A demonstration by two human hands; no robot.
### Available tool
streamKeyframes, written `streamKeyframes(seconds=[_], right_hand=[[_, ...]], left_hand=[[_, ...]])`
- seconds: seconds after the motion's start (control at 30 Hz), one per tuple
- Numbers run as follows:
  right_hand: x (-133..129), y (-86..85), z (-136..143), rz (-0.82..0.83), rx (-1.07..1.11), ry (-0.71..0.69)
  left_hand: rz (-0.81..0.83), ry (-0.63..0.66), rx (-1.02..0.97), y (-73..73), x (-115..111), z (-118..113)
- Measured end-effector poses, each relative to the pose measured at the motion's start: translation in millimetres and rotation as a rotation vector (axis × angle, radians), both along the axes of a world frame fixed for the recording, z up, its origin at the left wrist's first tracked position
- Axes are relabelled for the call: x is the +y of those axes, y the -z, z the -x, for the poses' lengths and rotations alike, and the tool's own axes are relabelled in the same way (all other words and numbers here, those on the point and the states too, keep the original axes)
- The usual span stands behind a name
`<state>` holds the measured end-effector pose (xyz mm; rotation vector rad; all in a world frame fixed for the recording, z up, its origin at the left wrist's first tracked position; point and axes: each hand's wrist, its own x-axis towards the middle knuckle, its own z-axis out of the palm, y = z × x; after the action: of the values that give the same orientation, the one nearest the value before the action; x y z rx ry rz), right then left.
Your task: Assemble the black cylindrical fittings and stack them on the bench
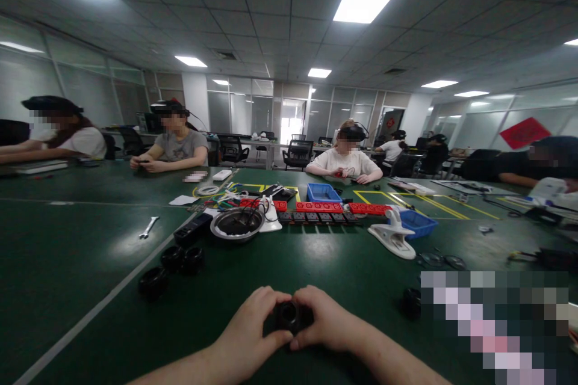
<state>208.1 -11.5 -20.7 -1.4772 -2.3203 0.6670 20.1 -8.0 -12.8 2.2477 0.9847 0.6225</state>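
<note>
Both hands meet at the near middle of the green table, pinching one small black round part with a hole point(289, 313) between them. My left hand point(259, 322) grips it from the left, thumb and fingers closed on its side. From the right, my right hand point(323, 319) holds the same part, thumb below and fingers above. Its exact kind is not clear. Several similar black round pieces point(171, 258) lie to the left, and another dark piece point(410, 302) sits at the right.
Ahead are a metal bowl point(237, 225) with dark contents, red socket strips point(318, 207), a blue bin point(324, 193), a second blue bin point(418, 225) and a white clip-like stand point(392, 237). A wrench point(149, 227) lies at left. Co-workers sit around the table.
</note>
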Motion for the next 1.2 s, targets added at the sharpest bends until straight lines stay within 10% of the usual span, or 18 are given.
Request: streamKeyframes(seconds=[0.27,0.63,0.97,1.2], right_hand=[[-18,6.5,22,-0.216,-0.191,0.182],[1,-3.7,-9,0.048,0.119,-0.162],[-12,6.2,21,-0.135,-0.187,0.19],[-15,-2.4,14,-0.145,-0.121,0.041]], left_hand=[[-0.008,-0.059,-0.038,6.4,2,1],[-0.008,0.071,-0.02,-4.5,2,3],[-0.025,-0.123,0.03,5.1,0,-1],[-0.053,-0.051,-0.026,6.9,-1,2]])
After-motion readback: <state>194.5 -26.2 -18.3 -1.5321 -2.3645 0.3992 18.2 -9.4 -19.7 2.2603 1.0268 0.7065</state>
